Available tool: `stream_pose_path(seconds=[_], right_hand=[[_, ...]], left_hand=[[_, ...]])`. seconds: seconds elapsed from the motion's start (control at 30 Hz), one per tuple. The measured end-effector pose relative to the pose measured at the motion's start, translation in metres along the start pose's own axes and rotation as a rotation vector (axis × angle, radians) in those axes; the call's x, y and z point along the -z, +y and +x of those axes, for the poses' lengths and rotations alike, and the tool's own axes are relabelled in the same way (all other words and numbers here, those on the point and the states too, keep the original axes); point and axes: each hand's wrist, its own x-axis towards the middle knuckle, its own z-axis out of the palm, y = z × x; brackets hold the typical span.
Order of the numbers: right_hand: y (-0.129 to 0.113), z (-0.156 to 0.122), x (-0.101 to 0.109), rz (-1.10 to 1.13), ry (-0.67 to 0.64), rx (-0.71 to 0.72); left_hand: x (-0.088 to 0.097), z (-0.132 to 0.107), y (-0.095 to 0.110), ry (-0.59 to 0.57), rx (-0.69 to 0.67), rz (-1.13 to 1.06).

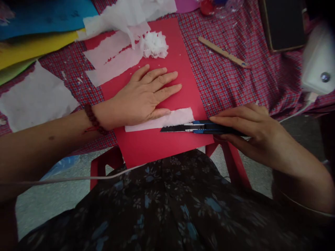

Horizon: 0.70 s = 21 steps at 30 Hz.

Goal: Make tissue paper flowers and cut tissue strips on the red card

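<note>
My left hand [148, 94] lies flat with fingers spread on a red sheet of card [149, 148], its thumb over the upper edge of a white strip of tissue paper [180, 116]. In my right hand [246, 129] is a blue and black utility knife [206, 127], held from the right side. Its dark blade is out, points left and lies along the strip's lower edge. Beyond my left fingers sits a crumpled white tissue paper flower [155, 44]. Beside it, torn tissue pieces [112, 55] rest on the card.
A wooden stick [223, 52] lies on the checked cloth [211, 76]. At the far right are a phone [284, 24] and a white device [319, 59] with a cable. Blue and yellow sheets [39, 48] and a torn white paper [36, 96] occupy the left.
</note>
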Motion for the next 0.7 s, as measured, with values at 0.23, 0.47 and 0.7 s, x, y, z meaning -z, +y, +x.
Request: stream_pose_path(seconds=[0.23,0.47,0.7], right_hand=[[0.006,-0.005,0.006,-0.024,0.029,-0.009],[0.004,0.003,0.005,-0.036,0.018,-0.024],[-0.002,0.021,0.001,0.006,0.006,0.000]], left_hand=[[0.002,0.000,0.002,0.003,0.002,-0.002],[0.003,0.000,0.003,-0.003,0.010,0.017],[0.004,0.000,0.006,-0.046,0.008,0.133]])
